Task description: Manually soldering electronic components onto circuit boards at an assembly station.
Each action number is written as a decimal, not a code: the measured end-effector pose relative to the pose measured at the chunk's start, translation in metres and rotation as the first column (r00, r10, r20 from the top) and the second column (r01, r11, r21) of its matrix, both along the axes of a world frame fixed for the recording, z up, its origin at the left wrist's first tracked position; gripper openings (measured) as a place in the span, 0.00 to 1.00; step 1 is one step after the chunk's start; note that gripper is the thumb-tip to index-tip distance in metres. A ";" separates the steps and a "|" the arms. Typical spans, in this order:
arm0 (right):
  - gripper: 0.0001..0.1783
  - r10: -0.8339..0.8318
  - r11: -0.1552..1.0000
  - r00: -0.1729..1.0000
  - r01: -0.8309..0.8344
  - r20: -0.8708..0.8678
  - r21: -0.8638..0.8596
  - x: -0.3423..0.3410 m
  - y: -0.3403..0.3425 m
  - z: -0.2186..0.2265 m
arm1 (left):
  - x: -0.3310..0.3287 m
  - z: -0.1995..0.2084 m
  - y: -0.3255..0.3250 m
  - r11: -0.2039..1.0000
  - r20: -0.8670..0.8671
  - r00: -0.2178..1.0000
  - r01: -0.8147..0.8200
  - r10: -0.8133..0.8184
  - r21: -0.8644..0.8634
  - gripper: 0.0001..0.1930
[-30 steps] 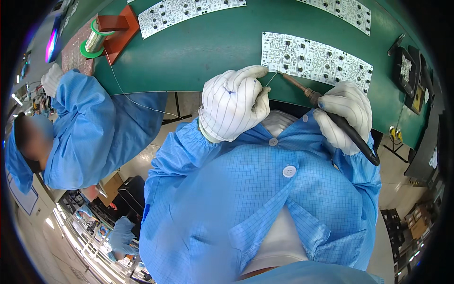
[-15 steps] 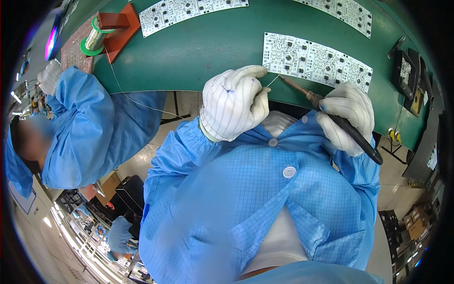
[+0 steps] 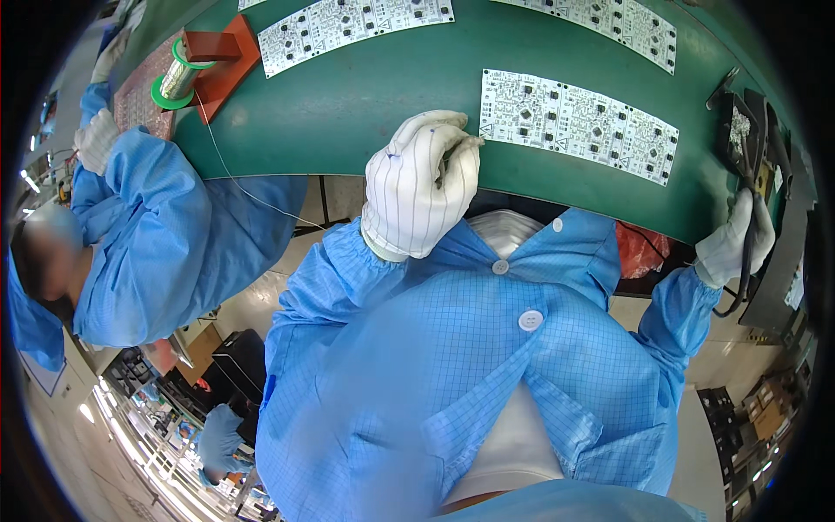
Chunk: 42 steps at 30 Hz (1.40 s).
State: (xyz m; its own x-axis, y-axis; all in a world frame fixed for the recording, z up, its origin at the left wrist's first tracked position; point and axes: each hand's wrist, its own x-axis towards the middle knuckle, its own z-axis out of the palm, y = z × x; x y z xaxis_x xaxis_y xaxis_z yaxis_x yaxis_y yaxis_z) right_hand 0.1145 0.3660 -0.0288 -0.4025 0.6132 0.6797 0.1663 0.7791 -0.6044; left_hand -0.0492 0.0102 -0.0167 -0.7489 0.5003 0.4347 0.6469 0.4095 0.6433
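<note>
Left hand (image 3: 422, 187) in striped white glove, just beside the long white circuit board (image 3: 581, 127) on the green worktop (image 3: 365, 113); grip pinched together, contents unclear. Right hand (image 3: 727, 246) clamped round black-handled soldering iron (image 3: 747, 245) near the black box (image 3: 725, 144), presumably so heat clears the board

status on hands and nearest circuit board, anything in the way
Left hand closed near lower left corner of circuit board, contact unclear. Right hand around soldering iron, off right. Circuit board on green bench, no tool across it.
</note>
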 end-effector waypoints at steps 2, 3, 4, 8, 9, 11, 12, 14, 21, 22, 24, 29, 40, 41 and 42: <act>0.12 -0.011 0.979 0.999 0.001 -0.048 -0.203 -0.004 -0.015 0.007 | -0.005 0.000 -0.001 0.998 -0.144 0.989 0.031 -0.037 -0.048 0.06; 0.13 -0.021 0.929 0.999 0.002 -0.046 -0.370 -0.011 -0.028 0.018 | -0.006 0.000 -0.002 0.998 -0.147 0.989 0.028 -0.035 -0.049 0.06; 0.15 -0.030 0.934 1.000 0.031 0.007 -0.357 -0.018 -0.037 0.018 | -0.008 -0.001 -0.003 0.992 -0.301 0.952 0.026 -0.064 -0.127 0.07; 0.10 0.140 0.979 0.898 -0.188 0.418 0.075 -0.023 -0.047 0.023 | -0.003 0.014 0.008 0.986 0.268 0.951 -0.127 0.153 -0.111 0.12; 0.10 0.169 0.967 0.874 -0.235 0.455 0.094 -0.026 -0.053 0.026 | -0.004 0.020 0.011 0.985 0.267 0.951 -0.129 0.156 -0.114 0.12; 0.10 0.291 0.947 0.839 -0.322 0.460 -0.012 -0.031 -0.062 0.027 | -0.010 0.032 0.015 0.988 0.490 0.858 -0.136 0.152 -0.069 0.15; 0.10 0.281 0.950 0.839 -0.313 0.465 -0.009 -0.032 -0.068 0.031 | -0.015 0.035 0.017 0.990 0.495 0.857 -0.126 0.141 -0.065 0.15; 0.12 0.353 0.854 0.894 -0.188 0.275 -0.486 -0.034 -0.080 0.039 | -0.027 0.041 0.019 0.963 0.781 0.608 -0.268 0.143 0.032 0.16; 0.17 0.240 0.763 0.968 -0.233 -0.071 -0.603 -0.063 -0.104 0.050 | -0.073 0.023 -0.003 0.650 0.767 0.210 -0.426 -0.606 0.630 0.11; 0.17 0.233 0.766 0.970 -0.229 -0.073 -0.601 -0.064 -0.105 0.050 | -0.077 0.023 -0.005 0.659 0.782 0.210 -0.437 -0.587 0.612 0.12; 0.18 0.237 0.788 0.969 -0.235 -0.072 -0.570 -0.066 -0.106 0.044 | -0.082 0.019 -0.006 0.666 0.780 0.226 -0.417 -0.583 0.618 0.12; 0.19 0.246 0.757 0.958 -0.286 -0.150 -0.588 -0.067 -0.103 0.030 | -0.084 0.014 -0.006 0.686 0.789 0.276 -0.392 -0.549 0.614 0.12; 0.20 0.270 0.724 0.937 -0.349 -0.222 -0.595 -0.061 -0.088 0.024 | -0.076 0.015 0.002 0.675 0.756 0.333 -0.343 -0.563 0.654 0.12; 0.20 0.265 0.729 0.938 -0.345 -0.222 -0.591 -0.061 -0.088 0.023 | -0.077 0.016 0.003 0.672 0.755 0.333 -0.345 -0.565 0.655 0.12; 0.20 0.264 0.729 0.938 -0.346 -0.223 -0.591 -0.061 -0.088 0.022 | -0.076 0.016 0.004 0.672 0.755 0.334 -0.344 -0.565 0.655 0.12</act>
